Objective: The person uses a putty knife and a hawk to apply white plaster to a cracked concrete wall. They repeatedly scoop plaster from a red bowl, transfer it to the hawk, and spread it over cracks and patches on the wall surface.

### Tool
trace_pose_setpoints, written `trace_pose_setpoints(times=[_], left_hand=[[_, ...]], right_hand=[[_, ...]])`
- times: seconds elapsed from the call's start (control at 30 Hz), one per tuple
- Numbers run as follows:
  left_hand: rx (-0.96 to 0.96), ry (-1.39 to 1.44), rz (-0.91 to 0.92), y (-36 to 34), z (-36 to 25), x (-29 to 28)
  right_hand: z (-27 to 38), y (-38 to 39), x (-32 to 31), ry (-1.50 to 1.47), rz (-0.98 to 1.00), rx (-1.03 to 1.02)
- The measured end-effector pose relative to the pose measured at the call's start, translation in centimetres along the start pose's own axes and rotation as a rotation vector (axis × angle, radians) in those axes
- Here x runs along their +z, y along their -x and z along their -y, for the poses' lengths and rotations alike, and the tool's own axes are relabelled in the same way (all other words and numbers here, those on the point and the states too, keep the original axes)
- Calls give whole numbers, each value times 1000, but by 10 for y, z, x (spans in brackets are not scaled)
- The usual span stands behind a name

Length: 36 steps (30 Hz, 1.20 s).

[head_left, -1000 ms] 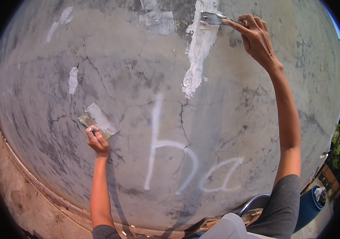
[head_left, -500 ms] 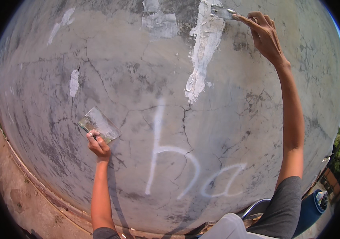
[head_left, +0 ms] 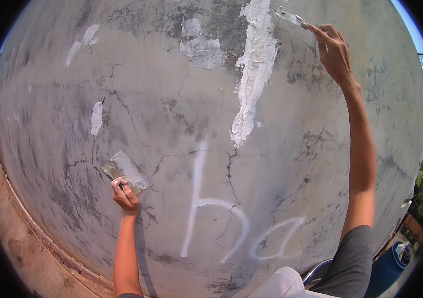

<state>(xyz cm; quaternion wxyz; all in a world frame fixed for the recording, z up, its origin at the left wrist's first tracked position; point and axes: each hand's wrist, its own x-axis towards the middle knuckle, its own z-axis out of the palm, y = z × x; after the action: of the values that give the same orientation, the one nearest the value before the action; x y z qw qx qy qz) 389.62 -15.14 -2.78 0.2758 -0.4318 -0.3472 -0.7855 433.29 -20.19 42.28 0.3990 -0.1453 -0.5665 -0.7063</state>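
My right hand [head_left: 335, 54] is raised high and closed round the handle of a putty knife [head_left: 289, 16]. White smears coat its blade, which lies just right of the top of a long white strip of filler [head_left: 255, 74] on the cracked wall; I cannot tell whether it touches the wall. Lower left, my left hand [head_left: 125, 197] grips a flat rectangular plate [head_left: 133, 171], tilted, with whitish paste smeared over its face. The filler strip is rough and ridged, narrowing downward to where a dark crack [head_left: 229, 171] runs on below it.
Other white patches [head_left: 96, 118] [head_left: 201, 52] mark the grey wall [head_left: 171, 124], and white painted strokes [head_left: 196, 203] run across its lower part. A blue barrel [head_left: 387, 268] with rubbish in it stands at lower right. Bare ground [head_left: 18, 238] borders the wall at left.
The putty knife has come off the filler strip to its right side. The wall sits lower in the picture as the view tilted up. My left hand still grips the plate.
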Motion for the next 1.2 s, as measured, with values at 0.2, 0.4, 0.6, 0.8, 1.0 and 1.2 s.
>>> trace_pose_setpoints(times=[0.2, 0.4, 0.6, 0.8, 1.0, 1.2], left_hand=[[-38, -16, 50, -1, 1, -10], [-183, 47, 30, -5, -35, -26], [-945, 891, 322, -1, -139, -53], [-1127, 899, 385, -25, -167, -99], [-1259, 987, 588, -24, -156, -122], [-1471, 1000, 510, -16, -153, -118]], right_hand=[[105, -22, -36, -559, 106, 325], [216, 9, -60, -1928, 398, 955], [322, 52, -100, -2335, 750, 1148], [377, 68, -103, -2433, 868, 1217], [398, 87, -97, -2427, 911, 1247], [407, 88, -109, -2434, 1031, 1274]])
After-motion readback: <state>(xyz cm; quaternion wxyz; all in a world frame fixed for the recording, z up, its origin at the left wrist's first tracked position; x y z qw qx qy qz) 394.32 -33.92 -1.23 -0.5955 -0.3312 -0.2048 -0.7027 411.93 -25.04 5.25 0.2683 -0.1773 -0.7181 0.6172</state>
